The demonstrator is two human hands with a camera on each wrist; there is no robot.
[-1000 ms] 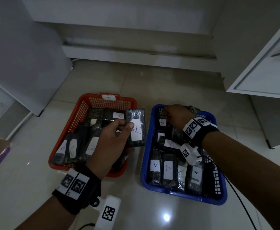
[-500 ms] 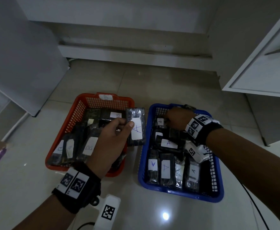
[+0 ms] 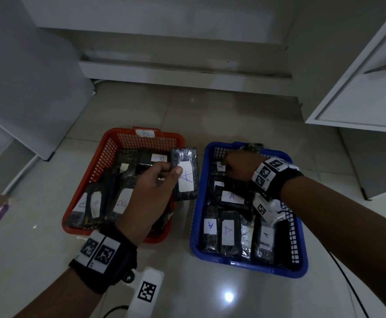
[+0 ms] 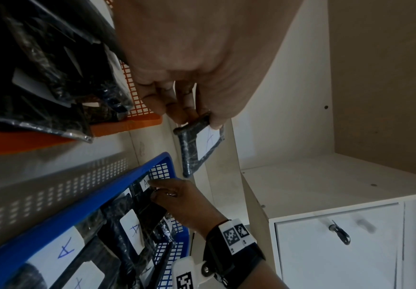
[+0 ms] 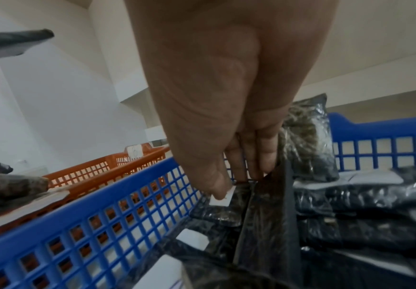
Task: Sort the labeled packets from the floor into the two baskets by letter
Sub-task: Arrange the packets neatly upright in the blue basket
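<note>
Over the last second little has shifted: the blue basket [image 3: 301,255] and the orange basket [image 3: 89,187] sit side by side on the pale tiled floor [image 3: 199,115] as before, and the left hand [image 3: 150,191] has kept the same dark packet [image 3: 186,173] raised over the gap between them. The one real change is that the right hand [image 3: 240,166] has worked slightly deeper into the far corner of the blue basket, where its fingers now point down among the packets. That suggests it is tidying or making room there, so the held packet is probably next to go in. No loose packets show on the floor, so the sorting looks nearly finished. The left hand pinches its packet between thumb and fingers. In the right wrist view the right hand's thumb touches a white label and its fingers press straight down beside an upright packet [image 5: 268,215], without plainly gripping it. The held packet's white label reads "A" in blue pen; packets in the blue basket read "A", those in the orange basket "B", and a tag [image 3: 145,133] on the orange rim reads "B".
</note>
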